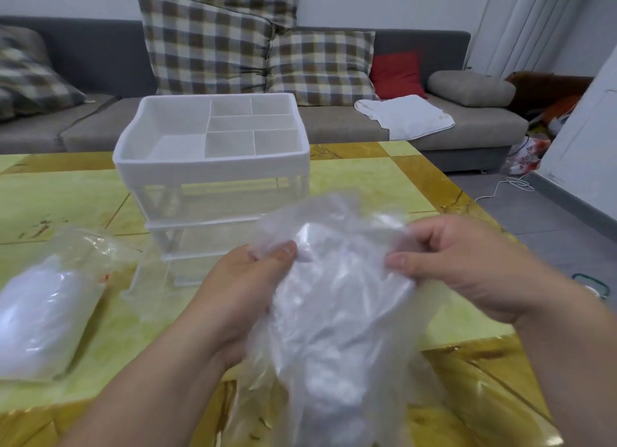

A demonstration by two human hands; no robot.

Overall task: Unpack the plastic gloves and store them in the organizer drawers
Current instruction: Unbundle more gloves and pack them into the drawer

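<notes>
Both hands pinch the same thing. The left hand (240, 279) has its thumb pressed on top of the crinkled clear plastic bag of translucent white gloves (334, 306), with the fingers curled under it. The right hand (467, 269) nips the bag's upper right edge between thumb and curled fingers. The bag is held in the air at centre-bottom of the frame, over the near part of the glossy yellow-green and gold tiled table (384, 179), and the bulk of the gloves sags below the hands. Looks like the opening step: pulling the film apart. Risks: the film looks thin and slippery, so an uneven pull likely rips it down the side instead of at the mouth and the whole stack dumps out. The grip is high and the weight is low, so if either pinch slips the bag swings and spills. The gloves probably cling together, so drawing out a few may drag the whole wad. The white box organizer with a divided open top tray and clear drawers beneath (213, 166) sits centre frame behind the bag, apart from it. Can't tell if any drawer is pulled open, so with both hands busy there may be nowhere ready to put the gloves. A second clear bag of white gloves (43, 313) lies lower left on the table, and a forearm sweep could shove it off.
</notes>
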